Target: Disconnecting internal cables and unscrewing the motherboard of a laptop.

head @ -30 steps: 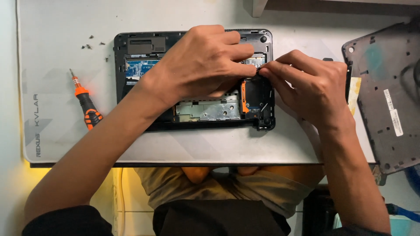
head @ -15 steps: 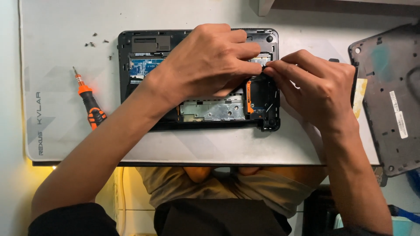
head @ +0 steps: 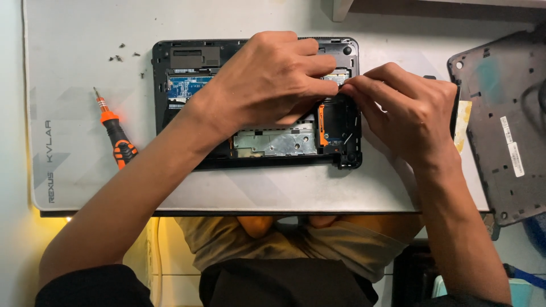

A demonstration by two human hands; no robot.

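Surface: pale grey desk mat (head: 85, 57) covering most of the desk, seen from above.
Opened laptop (head: 256, 142): black shell lying flat at mid-mat, bottom cover off; blue circuit board at upper left, silver metal plate along the lower middle, orange strip beside a dark bay at right.
Removed cover (head: 506, 125): dark grey panel at far right, well apart from the laptop, tilted, pale stickers on it.
Left hand (head: 267, 85): spread palm-down over the laptop's middle, fingertips pinched narrow at the upper right corner.
Right hand (head: 409, 111): fingers curled, tips meeting the left hand's; item pinched too small to tell.
Screwdriver (head: 114, 131): orange and black, left of the laptop, untouched.
Screws (head: 122, 54): tiny, scattered near the upper left corner.
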